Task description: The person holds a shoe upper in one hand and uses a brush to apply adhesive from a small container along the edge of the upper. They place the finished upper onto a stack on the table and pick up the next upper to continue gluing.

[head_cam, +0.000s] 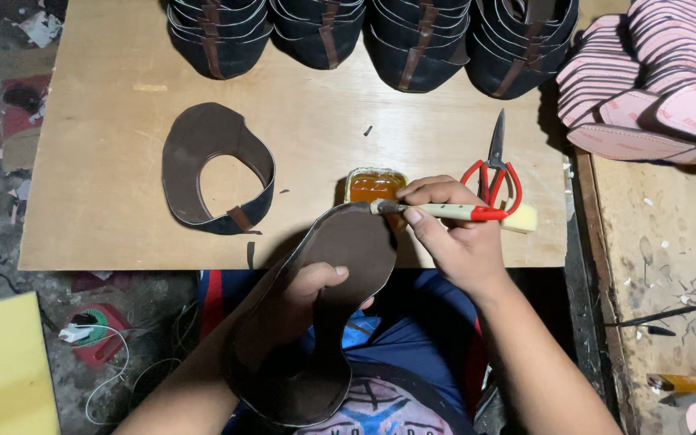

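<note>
My left hand holds a dark brown shoe-upper piece from underneath, thumb on its inner face, lifted over my lap. My right hand grips a small brush with a cream handle and red end. Its bristles touch the top edge of the held piece, right beside a small tin of amber glue. A second, similar upper piece, curved into a loop with a brown strap, lies on the plywood board to the left.
Red-handled scissors lie on the board just behind my right hand, next to a yellow sponge block. Stacks of dark uppers line the far edge. Pink insoles are piled at the right. A yellow sheet lies lower left.
</note>
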